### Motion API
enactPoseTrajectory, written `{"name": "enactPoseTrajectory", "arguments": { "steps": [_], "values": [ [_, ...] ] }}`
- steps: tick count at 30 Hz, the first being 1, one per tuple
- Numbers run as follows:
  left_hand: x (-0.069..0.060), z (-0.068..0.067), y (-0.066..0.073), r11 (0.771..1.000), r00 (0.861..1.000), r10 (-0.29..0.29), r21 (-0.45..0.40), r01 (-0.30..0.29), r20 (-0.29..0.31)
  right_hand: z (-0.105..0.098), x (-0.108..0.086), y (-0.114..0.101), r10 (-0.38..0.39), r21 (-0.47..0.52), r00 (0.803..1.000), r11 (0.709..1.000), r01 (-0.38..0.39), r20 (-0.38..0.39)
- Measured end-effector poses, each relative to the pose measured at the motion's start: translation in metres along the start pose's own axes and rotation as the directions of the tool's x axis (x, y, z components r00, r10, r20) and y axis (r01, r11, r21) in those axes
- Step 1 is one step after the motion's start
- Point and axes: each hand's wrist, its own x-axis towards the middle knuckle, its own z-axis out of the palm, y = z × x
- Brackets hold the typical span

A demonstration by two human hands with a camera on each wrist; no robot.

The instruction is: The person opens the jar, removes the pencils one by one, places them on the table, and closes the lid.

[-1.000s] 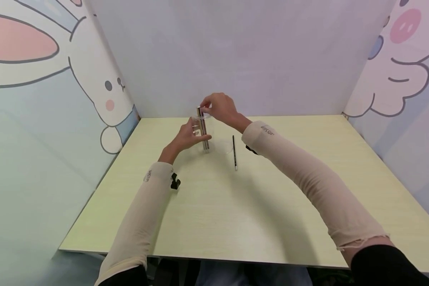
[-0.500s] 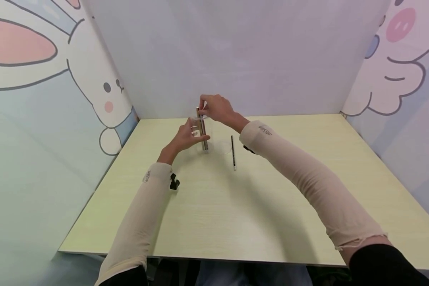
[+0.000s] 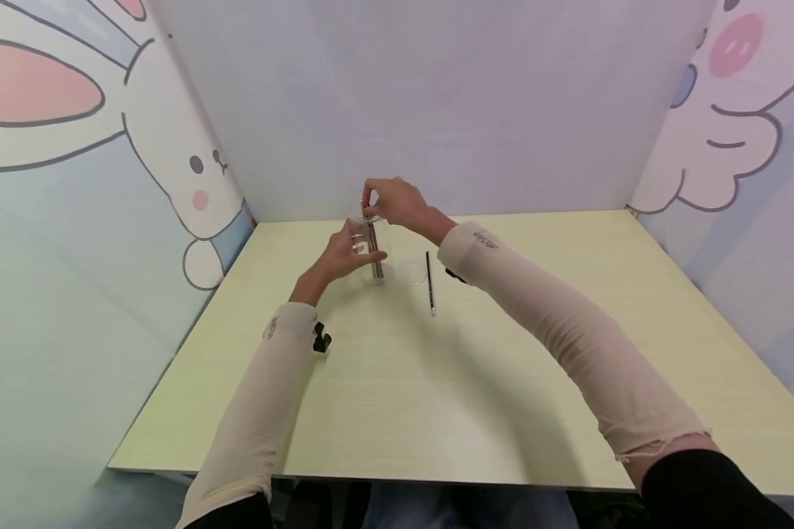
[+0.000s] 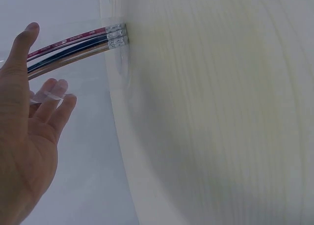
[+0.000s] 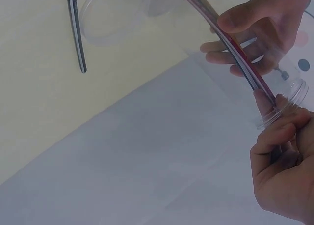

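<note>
A clear plastic jar (image 5: 294, 95) stands near the back of the table, hard to make out in the head view. Several pencils (image 3: 375, 257) stand in it, slightly tilted; red, dark blue and brown ones (image 4: 73, 49) show in the left wrist view, with their metal ferrules down by the jar's bottom. My left hand (image 3: 341, 254) holds the jar's side, thumb in front and fingers behind. At the jar's mouth my right hand (image 3: 398, 203) pinches the pencils' upper ends with thumb and fingers. Part of the right fingers is inside the rim.
A black pencil (image 3: 430, 285) with a white end lies on the table (image 3: 384, 389), right of the jar. Between them is a round clear lid (image 3: 412, 273). A pale wall (image 3: 437, 110) rises behind the table's back edge; printed walls flank both sides.
My right hand has moved slightly left and down, its fingertips closer to the jar's rim. The left hand keeps its hold on the jar. The head view has shifted a little.
</note>
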Motion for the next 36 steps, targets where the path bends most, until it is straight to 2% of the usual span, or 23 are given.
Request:
{"name": "enactPoseTrajectory", "arguments": {
  "steps": [5, 14, 22, 28, 36],
  "values": [
    [-0.0009, -0.0004, 0.0011, 1.000, 1.000, 0.002, -0.025, -0.002, 0.009, 0.0001, -0.0001, 0.0003, 0.003, 0.017, 1.000, 1.000, -0.003, 0.017],
    [0.0045, -0.0005, 0.0007, 1.000, 1.000, 0.009, -0.019, -0.009, 0.018, -0.0016, -0.0020, 0.0028, -0.011, 0.045, 1.000, 0.999, 0.012, -0.003],
    [0.0006, 0.0000, 0.0003, 0.999, 1.000, 0.005, -0.037, -0.004, 0.024, 0.0011, -0.0031, 0.0029, -0.018, 0.071, 1.000, 0.997, 0.018, 0.007],
    [0.0020, 0.0004, -0.0015, 0.999, 1.000, 0.007, -0.032, -0.007, 0.019, 0.0035, -0.0002, 0.0054, -0.018, 0.044, 1.000, 0.999, 0.018, -0.008],
    [0.0027, 0.0011, -0.0023, 1.000, 1.000, 0.008, -0.006, -0.008, 0.001, 0.0026, 0.0000, 0.0072, -0.040, 0.059, 0.999, 0.997, 0.040, 0.000]
  ]
}}
